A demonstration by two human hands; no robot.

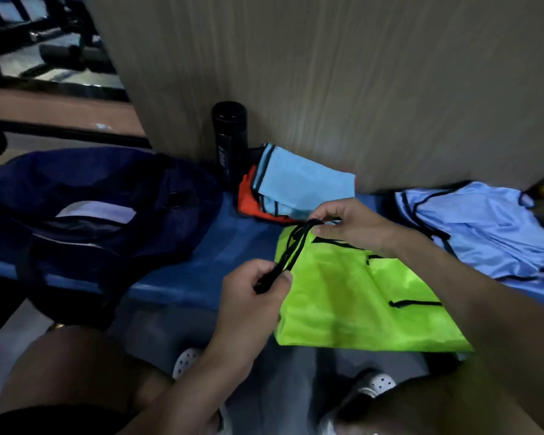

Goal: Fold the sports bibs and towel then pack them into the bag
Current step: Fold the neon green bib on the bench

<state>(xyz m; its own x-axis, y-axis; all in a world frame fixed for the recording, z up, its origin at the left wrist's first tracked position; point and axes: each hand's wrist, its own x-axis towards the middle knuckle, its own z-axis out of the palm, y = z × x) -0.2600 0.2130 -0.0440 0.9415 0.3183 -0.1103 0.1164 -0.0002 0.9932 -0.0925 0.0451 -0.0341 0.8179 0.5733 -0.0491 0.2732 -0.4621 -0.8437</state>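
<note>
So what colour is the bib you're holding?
The bib is bright yellow-green with black trim; the head view shows it best.

It looks like a gym, or a changing corner of one. Black exercise equipment [73,54], with frames and what looks like a padded roller, can be made out at the far left, dim and blurred. A blue padded bench [233,246] is set against a wood-grain panel [358,89]. Sports kit is spread along it: a navy sports bag [107,196], a black bottle [230,139], a neon green bib [343,302], a folded light blue bib [299,180] laid on an orange bib [248,202], and a pale blue bib [484,227] left loose.
</note>
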